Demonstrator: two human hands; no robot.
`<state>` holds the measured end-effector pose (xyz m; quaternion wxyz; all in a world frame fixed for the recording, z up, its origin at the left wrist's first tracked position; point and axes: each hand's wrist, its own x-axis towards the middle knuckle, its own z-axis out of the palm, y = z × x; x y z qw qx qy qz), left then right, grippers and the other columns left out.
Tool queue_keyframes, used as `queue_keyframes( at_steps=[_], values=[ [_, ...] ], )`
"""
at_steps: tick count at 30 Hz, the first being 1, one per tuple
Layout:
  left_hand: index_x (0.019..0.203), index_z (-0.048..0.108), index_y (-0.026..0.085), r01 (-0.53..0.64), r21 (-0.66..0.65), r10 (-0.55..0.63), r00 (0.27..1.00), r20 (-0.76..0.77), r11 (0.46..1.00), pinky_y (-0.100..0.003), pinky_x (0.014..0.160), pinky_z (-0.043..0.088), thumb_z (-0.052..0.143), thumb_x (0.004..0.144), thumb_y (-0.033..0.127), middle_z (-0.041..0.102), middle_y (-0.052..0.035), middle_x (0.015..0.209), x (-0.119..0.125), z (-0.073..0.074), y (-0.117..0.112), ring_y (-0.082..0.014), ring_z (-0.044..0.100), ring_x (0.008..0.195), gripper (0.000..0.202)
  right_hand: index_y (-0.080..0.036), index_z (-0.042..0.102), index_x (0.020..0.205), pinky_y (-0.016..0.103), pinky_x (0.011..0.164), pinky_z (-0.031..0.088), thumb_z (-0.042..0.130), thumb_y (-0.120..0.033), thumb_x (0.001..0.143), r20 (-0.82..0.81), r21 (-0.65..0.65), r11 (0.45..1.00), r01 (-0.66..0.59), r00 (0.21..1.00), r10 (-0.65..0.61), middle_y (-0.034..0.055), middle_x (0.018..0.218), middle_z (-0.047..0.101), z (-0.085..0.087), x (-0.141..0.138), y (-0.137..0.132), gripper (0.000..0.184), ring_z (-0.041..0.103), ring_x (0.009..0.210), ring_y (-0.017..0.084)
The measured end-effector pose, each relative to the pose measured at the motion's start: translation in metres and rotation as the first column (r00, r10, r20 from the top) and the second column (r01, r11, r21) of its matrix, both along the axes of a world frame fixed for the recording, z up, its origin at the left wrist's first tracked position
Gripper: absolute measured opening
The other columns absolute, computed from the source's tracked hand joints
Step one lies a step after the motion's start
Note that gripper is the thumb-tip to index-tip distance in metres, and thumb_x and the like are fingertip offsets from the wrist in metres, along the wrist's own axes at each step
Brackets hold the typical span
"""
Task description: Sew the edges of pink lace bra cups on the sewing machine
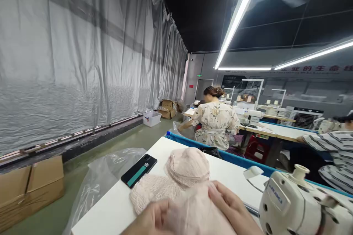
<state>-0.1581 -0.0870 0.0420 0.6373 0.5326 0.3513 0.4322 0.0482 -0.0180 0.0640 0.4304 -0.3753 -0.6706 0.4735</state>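
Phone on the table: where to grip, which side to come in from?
I'd pinch the phone across its long sides near the far end, coming in from the left. It lies flat along the left edge of the table, and that end is uncovered; the near end sits right by the pale lace piece.

"JUKI" is printed on the sewing machine at lower right. On the wall at upper right, red characters including "业的生命" can be read. A white trefoil logo is borne by the phone at lower centre-left.
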Motion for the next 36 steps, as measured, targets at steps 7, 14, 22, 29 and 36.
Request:
queue_keyframes(
  at_steps=[7,14,22,29,36],
  values=[
    [0.119,0.049,0.014,-0.359,0.217,0.399,0.898,-0.186,0.908,-0.028,0.078,0.049,0.067,0.077,0.022,0.062,-0.0094,0.102,-0.007,0.045,0.141,-0.0189,0.061,0.091,0.047,-0.016,0.056,0.110,0.036,0.074,0.051,0.052,-0.040,0.090,-0.012,-0.023,0.940,0.339,0.940,-0.340,0.0038,0.105,0.060,0.016,-0.021,0.133,0.032,0.061,0.087,0.018],
    [0.114,0.053,0.016,-0.424,0.387,0.574,0.602,-0.555,0.819,-0.040,0.083,0.049,0.052,0.091,0.032,0.054,-0.0085,0.116,0.012,0.008,0.219,-0.0201,0.056,0.099,0.028,-0.019,0.054,0.115,0.040,0.081,0.049,0.054,-0.033,0.090,0.381,0.045,0.777,0.628,0.708,-0.594,0.0064,0.117,0.055,-0.025,-0.019,0.189,0.028,0.058,0.097,0.019],
    [0.115,0.053,0.016,-0.136,0.576,0.575,0.408,-0.709,0.806,-0.048,0.097,0.036,0.051,0.090,0.023,0.044,-0.0097,0.129,0.015,0.006,0.175,-0.0265,0.043,0.117,0.026,-0.017,0.050,0.117,0.040,0.081,0.047,0.049,-0.035,0.091,0.442,0.322,0.835,0.445,0.709,-0.549,0.0059,0.110,0.057,-0.044,-0.007,0.114,0.031,0.058,0.091,0.018],
    [0.081,0.067,0.021,0.251,0.473,0.303,0.505,-0.808,0.845,-0.024,0.063,0.038,0.069,0.070,0.028,0.061,0.0012,0.073,-0.003,-0.002,0.058,-0.0170,0.056,0.072,0.012,-0.029,0.059,0.092,0.023,0.050,0.042,0.052,-0.038,0.083,0.555,0.334,0.913,-0.234,0.832,0.011,-0.0030,0.083,0.063,-0.074,-0.005,0.009,0.015,0.052,0.049,0.010],
    [0.071,0.068,0.018,0.098,0.487,0.345,0.586,-0.734,0.868,-0.025,0.067,0.037,0.054,0.078,0.020,0.065,-0.0015,0.072,-0.001,-0.012,0.047,-0.0165,0.056,0.071,0.015,-0.027,0.050,0.094,0.023,0.050,0.041,0.038,-0.032,0.089,0.570,0.402,0.897,-0.184,0.817,-0.088,-0.0024,0.076,0.062,-0.077,-0.011,0.005,0.014,0.053,0.051,0.012]
  ],
)
